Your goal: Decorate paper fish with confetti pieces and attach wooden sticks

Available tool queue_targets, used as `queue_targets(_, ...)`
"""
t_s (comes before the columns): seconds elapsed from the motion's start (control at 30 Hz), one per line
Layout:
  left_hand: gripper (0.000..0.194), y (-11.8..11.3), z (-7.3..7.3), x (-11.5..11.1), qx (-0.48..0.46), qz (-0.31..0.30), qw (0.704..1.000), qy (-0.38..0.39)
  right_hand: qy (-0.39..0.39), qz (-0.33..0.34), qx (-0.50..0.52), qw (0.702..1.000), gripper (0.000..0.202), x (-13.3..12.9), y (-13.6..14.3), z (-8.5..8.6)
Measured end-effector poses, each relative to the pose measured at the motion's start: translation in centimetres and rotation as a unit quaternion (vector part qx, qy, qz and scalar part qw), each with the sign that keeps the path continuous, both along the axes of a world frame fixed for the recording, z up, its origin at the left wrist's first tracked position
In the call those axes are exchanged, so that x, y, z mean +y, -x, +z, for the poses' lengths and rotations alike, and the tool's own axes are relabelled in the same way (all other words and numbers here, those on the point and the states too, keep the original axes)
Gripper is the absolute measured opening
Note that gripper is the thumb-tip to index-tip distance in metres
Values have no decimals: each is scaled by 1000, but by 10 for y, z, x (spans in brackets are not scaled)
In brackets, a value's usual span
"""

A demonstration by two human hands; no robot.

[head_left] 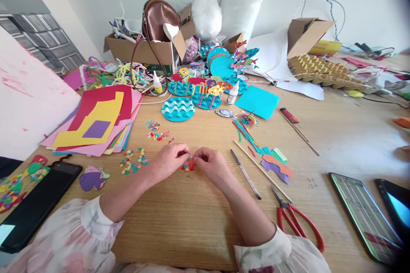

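Both hands meet over a small red paper piece (188,165) covered with colourful bits, low above or on the table. My left hand (173,156) pinches at its upper left edge, thumb and forefinger together. From the other side my right hand (208,161) pinches near its upper right edge. Whether the fingertips also hold a tiny bit is too small to tell. Left of my left hand lie scattered paper dots (133,161), with small paper triangles (160,135) beyond. A purple paper fish (92,178) rests farther left.
Red-handled scissors (297,217), a pen (246,175) and a wooden stick (262,170) lie on the right, near phones (358,209). Coloured sheets (92,115) are stacked left. Glue bottles (232,94), blue wavy discs (178,109) and a cardboard box (141,49) stand at the back.
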State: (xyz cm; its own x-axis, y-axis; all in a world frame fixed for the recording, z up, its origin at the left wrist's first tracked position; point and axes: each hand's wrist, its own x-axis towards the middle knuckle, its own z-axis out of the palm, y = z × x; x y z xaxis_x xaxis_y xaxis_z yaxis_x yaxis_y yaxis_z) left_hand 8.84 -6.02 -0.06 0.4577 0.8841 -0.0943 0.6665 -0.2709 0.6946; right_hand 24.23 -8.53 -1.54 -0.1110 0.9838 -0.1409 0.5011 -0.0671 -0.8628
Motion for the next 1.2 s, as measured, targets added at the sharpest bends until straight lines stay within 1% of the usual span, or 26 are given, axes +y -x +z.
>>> queue_targets(0.1, 12, 9, -3, -5, 8, 12, 999, -50, 9, 7, -28, 1000, 14, 0, 1, -1)
queue_targets(0.17, 13, 17, -8, -10, 24, 18, 995, -96, 7, 21, -56, 998, 15, 1, 2, -3)
queue_targets(0.2, 14, 21, -12, -14, 29, 11, 993, -117, 1, 29, -70, 997, 14, 0, 2, -5)
queue_targets(0.37, 25, 33, -32, -26, 40, -81, 978, -188, -26, 51, -126, 990, 15, -1, 6, -6)
queue_targets(0.43, 26, 34, -36, -28, 52, -103, 973, -199, -20, 50, -147, 988, 16, -2, 9, -4)
queue_targets(0.57, 28, 34, -40, -29, 65, -112, 967, -220, -4, 44, -182, 982, 16, -2, 14, 0)
queue_targets(0.8, 30, 36, -44, -30, 77, -133, 955, -253, 1, 44, -218, 975, 16, -1, 17, -3)
queue_targets(0.97, 33, 37, -46, -30, 85, -131, 955, -253, -2, 50, -236, 971, 17, -1, 18, -5)
queue_targets(1.2, 31, 33, -45, -30, 98, -142, 954, -245, 2, 48, -255, 966, 17, 0, 19, -6)
